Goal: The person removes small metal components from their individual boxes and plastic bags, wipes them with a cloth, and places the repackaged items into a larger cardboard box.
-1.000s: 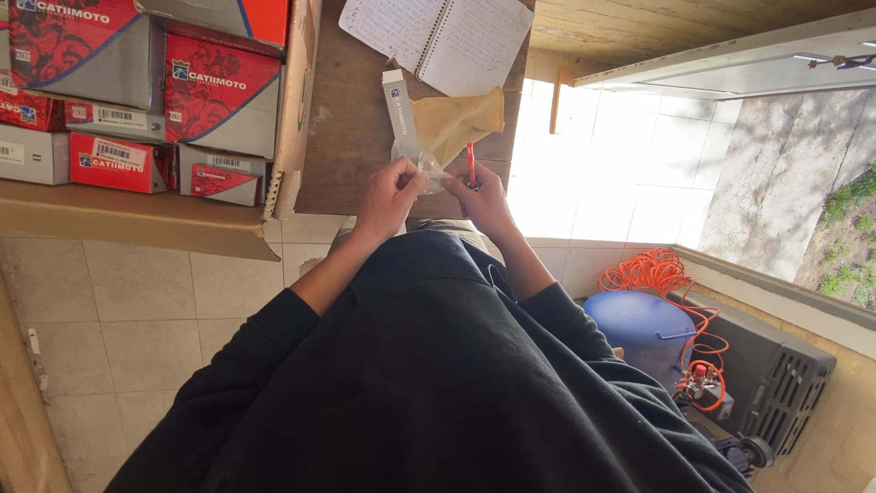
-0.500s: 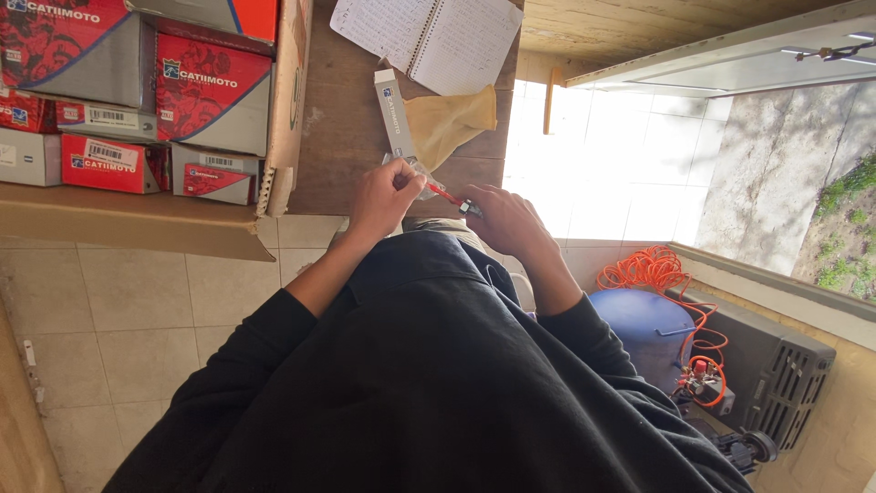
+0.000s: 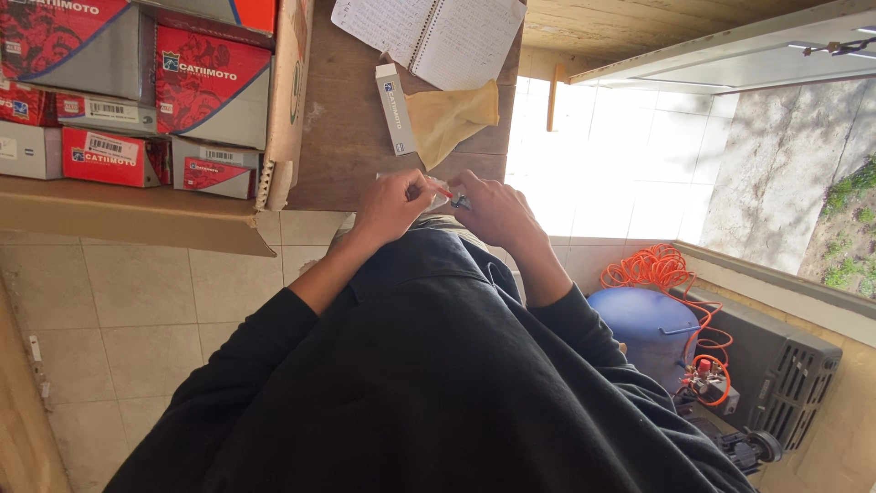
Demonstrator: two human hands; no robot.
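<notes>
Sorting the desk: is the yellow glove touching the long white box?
Touching. The head view shows the yellow glove lying against the long white box, no gap visible.

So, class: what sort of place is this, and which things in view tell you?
Probably a small parts shop or workshop: stacked red-and-grey boxes in a carton, a wooden bench with a notebook, and a blue tank with orange hose nearby.
</notes>
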